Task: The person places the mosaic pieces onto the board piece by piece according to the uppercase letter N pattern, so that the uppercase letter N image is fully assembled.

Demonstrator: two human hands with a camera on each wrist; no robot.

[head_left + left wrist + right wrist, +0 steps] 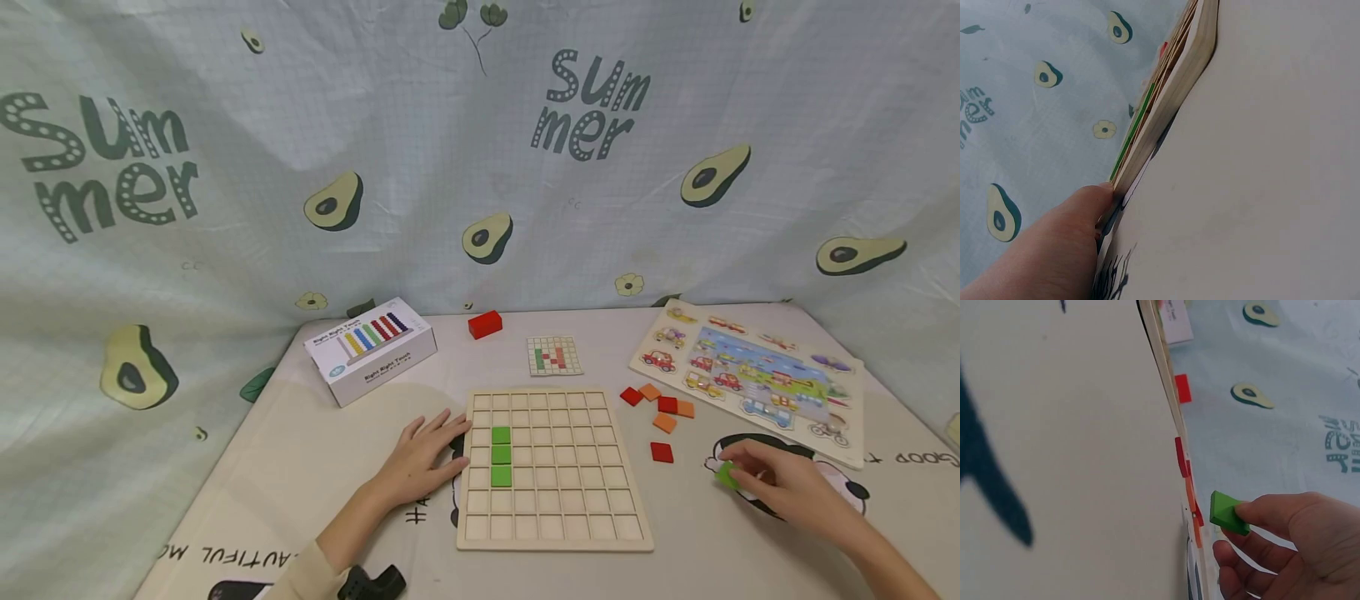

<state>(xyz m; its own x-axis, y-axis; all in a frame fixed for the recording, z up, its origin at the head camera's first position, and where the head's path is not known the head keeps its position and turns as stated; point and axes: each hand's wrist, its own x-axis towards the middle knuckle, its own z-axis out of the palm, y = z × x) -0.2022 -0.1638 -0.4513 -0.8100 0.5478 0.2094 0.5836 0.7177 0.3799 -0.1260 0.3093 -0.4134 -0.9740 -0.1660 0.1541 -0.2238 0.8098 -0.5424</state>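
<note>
A wooden grid board [558,500] lies mid-table, with three green square tiles [501,454] stacked in a column in its second column of cells. My left hand [420,462] rests at the board's left edge, fingers spread and fairly straight; in the left wrist view the thumb [1088,203] touches the board's side. Off to the right of the board, my right hand [780,483] pinches another green tile [1229,512] between thumb and fingers. Loose red tiles [662,452] and orange tiles [664,422] lie between the board and this hand.
A small pattern card [555,356] lies behind the board, near a red block [485,324]. At the back left stands a white toy box [371,350]. A vehicle picture puzzle [750,375] covers the back right. A patterned cloth [480,167] hangs behind the table.
</note>
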